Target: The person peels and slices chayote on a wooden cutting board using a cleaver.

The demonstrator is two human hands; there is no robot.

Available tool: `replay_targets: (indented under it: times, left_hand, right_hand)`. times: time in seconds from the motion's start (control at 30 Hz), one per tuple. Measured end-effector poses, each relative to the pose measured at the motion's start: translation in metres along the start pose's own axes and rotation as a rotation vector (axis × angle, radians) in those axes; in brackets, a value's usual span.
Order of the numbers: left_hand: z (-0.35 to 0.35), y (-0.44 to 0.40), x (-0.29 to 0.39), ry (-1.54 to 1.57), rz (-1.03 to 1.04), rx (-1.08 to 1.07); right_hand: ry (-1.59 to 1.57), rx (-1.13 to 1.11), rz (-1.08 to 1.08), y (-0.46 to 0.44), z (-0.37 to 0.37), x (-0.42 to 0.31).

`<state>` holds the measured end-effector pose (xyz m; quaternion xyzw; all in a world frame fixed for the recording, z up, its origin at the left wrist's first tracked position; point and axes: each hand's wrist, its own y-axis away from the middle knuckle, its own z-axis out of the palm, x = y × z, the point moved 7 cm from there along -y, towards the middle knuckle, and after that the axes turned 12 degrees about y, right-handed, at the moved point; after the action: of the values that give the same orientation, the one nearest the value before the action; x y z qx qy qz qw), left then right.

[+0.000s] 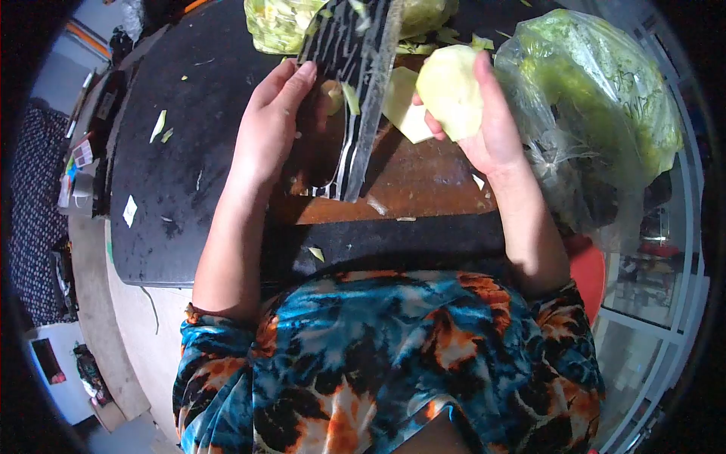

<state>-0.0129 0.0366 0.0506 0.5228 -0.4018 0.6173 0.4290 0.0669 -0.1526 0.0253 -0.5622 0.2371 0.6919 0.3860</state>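
Observation:
My left hand (276,113) is closed, thumb on top, on the edge of a clear plastic bag with black stripes (355,68). The bag hangs upright and partly see-through, with its mouth toward me. In my right hand (491,125) is a pale green, peeled piece of vegetable (451,91), rounded and smooth; its kind I cannot tell. A flat pale slice (407,113) shows behind it, just right of the bag. Beneath both hands lies a brown wooden board (439,189).
A knotted clear bag of green leafy vegetable (597,83) stands at the right. Pale green pieces in a bag (280,26) sit at the far side. Scraps (159,125) are scattered over the black table (181,219). A red stool (586,272) is by my right elbow.

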Motion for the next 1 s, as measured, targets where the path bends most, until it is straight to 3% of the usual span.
replay_targets:
  times: [0.03, 0.17, 0.2, 0.27, 0.37, 0.47, 0.57, 0.63, 0.7, 0.8, 1.0]
  left_hand:
    - [-0.005, -0.003, -0.002, -0.006, -0.019, 0.051]
    - [-0.006, -0.018, -0.024, -0.011, -0.062, -0.010]
    - [-0.012, -0.024, -0.030, -0.169, -0.025, -0.047]
    - [-0.016, -0.026, -0.031, -0.372, 0.138, -0.005]
    - [0.002, -0.009, -0.007, -0.988, 0.511, 0.076]
    - [0.022, 0.009, 0.020, -1.089, 0.667, 0.126]
    - [0.041, 0.024, 0.040, -0.736, 0.799, -0.086]
    - [0.054, 0.034, 0.043, -0.637, 0.856, -0.209]
    - [0.059, 0.040, 0.041, -0.613, 0.830, -0.188]
    - [0.058, 0.048, 0.044, -0.631, 0.868, -0.123]
    - [0.057, 0.053, 0.047, -0.615, 0.875, -0.074]
  right_hand:
    - [0.023, -0.064, 0.008, 0.001, 0.001, -0.002]
    - [-0.026, 0.061, 0.000, 0.004, 0.004, -0.005]
    - [-0.020, 0.072, 0.004, 0.005, 0.005, -0.004]
    - [-0.014, 0.069, -0.003, 0.007, 0.005, -0.001]
    - [-0.011, 0.034, -0.009, 0.012, 0.005, 0.003]
    - [0.041, 0.051, -0.023, 0.015, 0.016, -0.004]
    - [-0.073, -0.091, -0.048, 0.016, 0.024, -0.005]
    - [-0.063, -0.030, -0.141, 0.018, 0.029, -0.009]
    - [-0.002, -0.104, -0.193, 0.021, 0.034, -0.011]
    - [0.214, -0.034, -0.266, 0.026, 0.037, -0.014]
    - [0.275, -0.012, -0.420, 0.028, 0.037, -0.018]
